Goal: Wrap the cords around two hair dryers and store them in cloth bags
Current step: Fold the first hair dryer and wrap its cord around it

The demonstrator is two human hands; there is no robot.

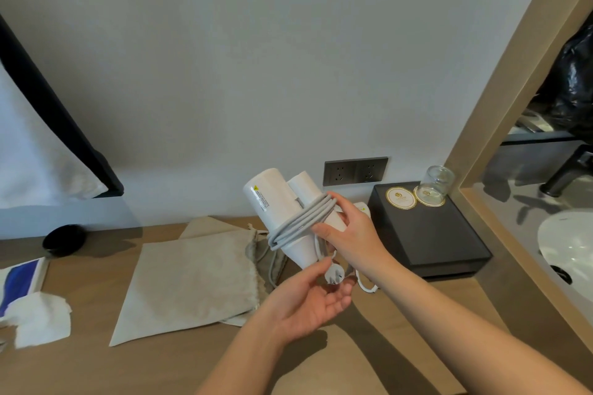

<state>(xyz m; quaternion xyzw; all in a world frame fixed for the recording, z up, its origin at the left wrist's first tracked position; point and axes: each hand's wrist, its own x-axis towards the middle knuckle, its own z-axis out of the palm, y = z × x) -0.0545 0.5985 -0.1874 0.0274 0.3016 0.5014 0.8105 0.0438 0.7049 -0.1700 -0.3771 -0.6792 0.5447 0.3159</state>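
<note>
Glossy plastic dryer [266, 199], coarse cloth bag [192, 279]

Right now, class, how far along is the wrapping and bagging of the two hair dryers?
Done: the grey cord is coiled round the white hair dryer. In hand: the right hand grips it while the left hand pinches the plug. Left: tucking the plug, bagging it in a cloth bag lying flat, and the second dryer.

A plain white wall [288, 58] rises behind the wooden surface [96, 369], with a dark double socket panel [355, 171] set low in it. To the right, a light wood frame [513, 74] borders a white basin [568, 244] and a black tap [564, 176]. The light is soft and even.
</note>
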